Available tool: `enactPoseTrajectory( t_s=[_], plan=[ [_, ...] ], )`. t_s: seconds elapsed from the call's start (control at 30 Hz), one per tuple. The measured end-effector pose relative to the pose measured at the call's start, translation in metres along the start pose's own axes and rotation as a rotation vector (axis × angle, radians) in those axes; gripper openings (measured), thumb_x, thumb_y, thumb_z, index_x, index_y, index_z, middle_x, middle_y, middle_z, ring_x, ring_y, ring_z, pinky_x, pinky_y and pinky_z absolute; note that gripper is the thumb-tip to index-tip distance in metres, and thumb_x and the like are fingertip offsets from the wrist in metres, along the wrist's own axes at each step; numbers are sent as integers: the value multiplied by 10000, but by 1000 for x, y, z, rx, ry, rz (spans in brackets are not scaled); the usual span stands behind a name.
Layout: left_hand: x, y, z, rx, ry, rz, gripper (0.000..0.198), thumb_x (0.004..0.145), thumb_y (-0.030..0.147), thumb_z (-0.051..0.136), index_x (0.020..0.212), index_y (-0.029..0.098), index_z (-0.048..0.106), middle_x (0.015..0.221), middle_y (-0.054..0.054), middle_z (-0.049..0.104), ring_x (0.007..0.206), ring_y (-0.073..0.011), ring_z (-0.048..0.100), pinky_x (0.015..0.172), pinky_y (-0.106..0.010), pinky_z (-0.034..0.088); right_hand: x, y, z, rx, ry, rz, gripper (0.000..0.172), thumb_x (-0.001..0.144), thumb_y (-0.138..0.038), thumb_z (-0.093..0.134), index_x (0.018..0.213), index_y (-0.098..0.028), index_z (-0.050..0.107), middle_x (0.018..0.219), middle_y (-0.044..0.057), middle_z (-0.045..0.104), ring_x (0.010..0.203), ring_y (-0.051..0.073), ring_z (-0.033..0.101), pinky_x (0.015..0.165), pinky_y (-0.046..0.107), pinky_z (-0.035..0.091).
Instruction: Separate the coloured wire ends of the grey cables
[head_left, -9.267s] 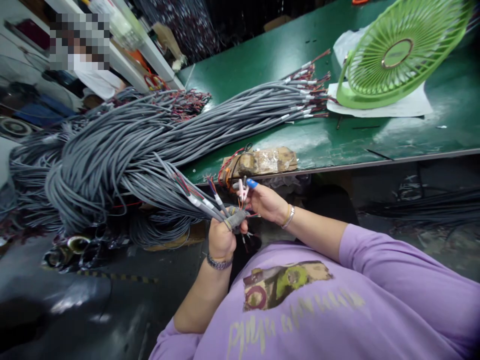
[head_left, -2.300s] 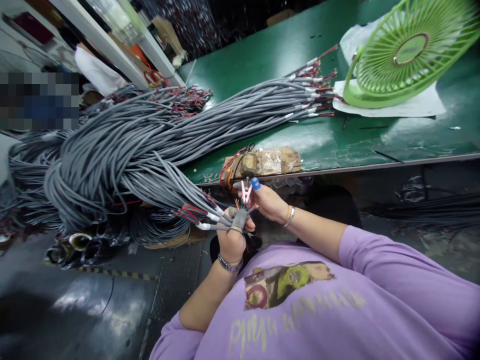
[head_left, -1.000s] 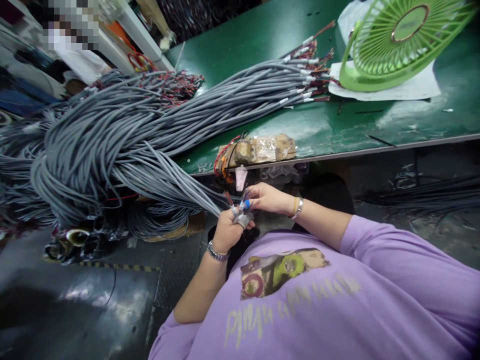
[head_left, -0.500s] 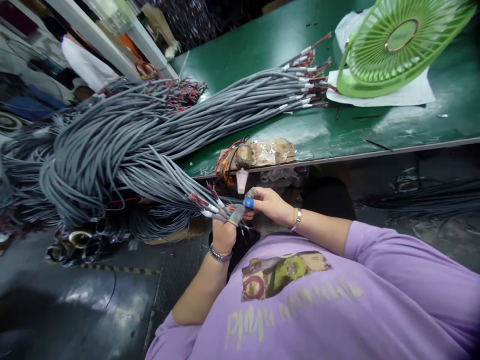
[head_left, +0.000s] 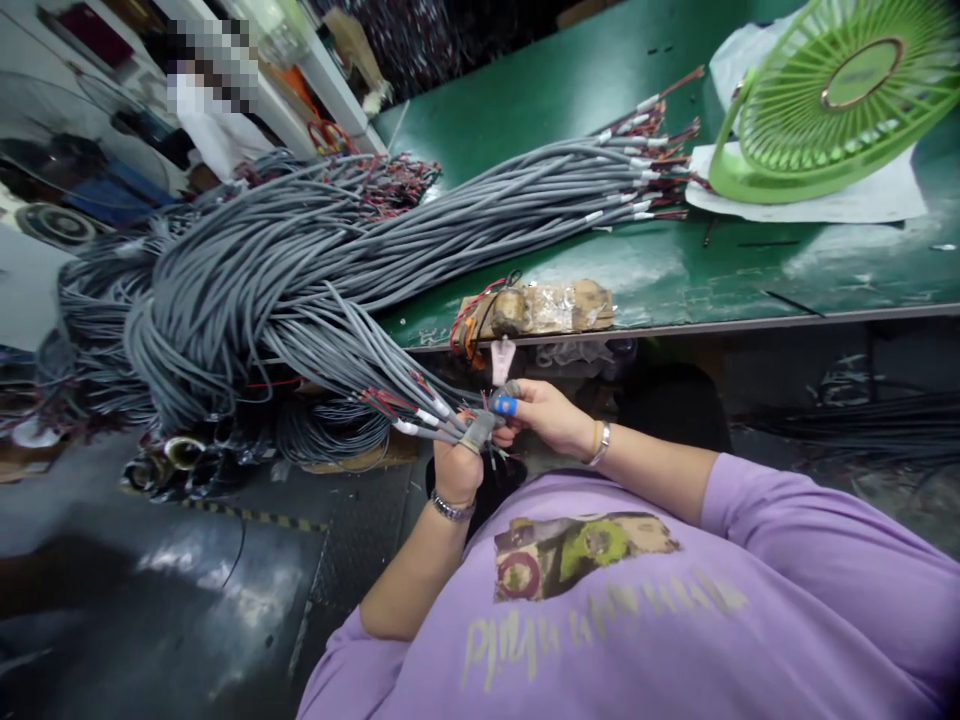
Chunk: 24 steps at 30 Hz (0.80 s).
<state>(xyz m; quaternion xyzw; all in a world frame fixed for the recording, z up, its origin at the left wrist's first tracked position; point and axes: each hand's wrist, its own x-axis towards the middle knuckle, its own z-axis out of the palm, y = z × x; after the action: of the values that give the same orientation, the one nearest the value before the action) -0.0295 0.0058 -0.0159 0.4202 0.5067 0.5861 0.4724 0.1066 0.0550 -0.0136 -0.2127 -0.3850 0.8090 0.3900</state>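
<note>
My left hand [head_left: 459,462], a grey cover on its thumb, is closed around the ends of several grey cables [head_left: 375,385]. These ends carry white bands and bare red and dark wires. Close against it, my right hand [head_left: 551,415] is pinched at the tip of a cable; blue tape and grey covers wrap its fingers. The exact wire between the right fingertips is too small to make out. From the hands the cables run up left into a large grey cable bundle [head_left: 217,270] lying over the table's edge.
A green table [head_left: 555,95] spans the back, with a green fan [head_left: 832,110] on white paper at right. Cardboard with a small taped device [head_left: 510,312] sits at the near edge. More cables [head_left: 862,425] lie low at right. A person [head_left: 217,110] is at the back left.
The view has shifted so that everything appears farther right. Both hands stay together at the cable ends; the exposed wires near the left hand are slightly more spread.
</note>
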Motion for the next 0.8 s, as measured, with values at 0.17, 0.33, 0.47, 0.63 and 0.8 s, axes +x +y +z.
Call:
enactPoseTrajectory(
  t_s=[0.17, 0.33, 0.47, 0.63, 0.8],
  plan=[
    [1, 2, 5, -59, 87, 13, 251, 746, 396, 740, 750, 147, 714, 581, -28, 695, 531, -169, 681, 529, -273, 578, -1, 3, -4, -22, 117, 5, 432, 613, -471, 807, 714, -137, 552, 544, -49, 511, 476, 53, 400, 502, 225, 302],
    [0, -2, 4, -14, 119, 39, 261, 745, 404, 734, 715, 150, 686, 575, -18, 683, 528, -162, 673, 522, -267, 570, -1, -2, 0, -123, 130, 74, 425, 671, -506, 754, 723, -157, 516, 563, -53, 482, 502, 63, 415, 493, 218, 335],
    [-1, -4, 1, 114, 124, 122, 220, 744, 363, 744, 690, 164, 668, 623, -6, 696, 561, -146, 674, 581, -257, 577, 4, -8, 9, -189, 108, 94, 461, 637, -481, 791, 794, -168, 491, 559, -65, 489, 489, 70, 432, 461, 212, 311],
    [-5, -2, 3, 252, 69, 113, 225, 767, 350, 720, 646, 167, 670, 584, -1, 677, 543, -151, 665, 587, -269, 577, 7, -10, 8, -233, 70, 156, 452, 644, -484, 782, 740, -176, 465, 510, -71, 471, 450, 69, 419, 442, 216, 278],
    [-5, -5, 4, 200, 70, 79, 310, 812, 387, 668, 599, 162, 665, 558, -20, 669, 556, -163, 679, 580, -276, 577, 4, -8, 4, -216, 91, 111, 430, 658, -486, 769, 723, -161, 495, 525, -65, 484, 485, 64, 412, 484, 219, 301]
  ],
)
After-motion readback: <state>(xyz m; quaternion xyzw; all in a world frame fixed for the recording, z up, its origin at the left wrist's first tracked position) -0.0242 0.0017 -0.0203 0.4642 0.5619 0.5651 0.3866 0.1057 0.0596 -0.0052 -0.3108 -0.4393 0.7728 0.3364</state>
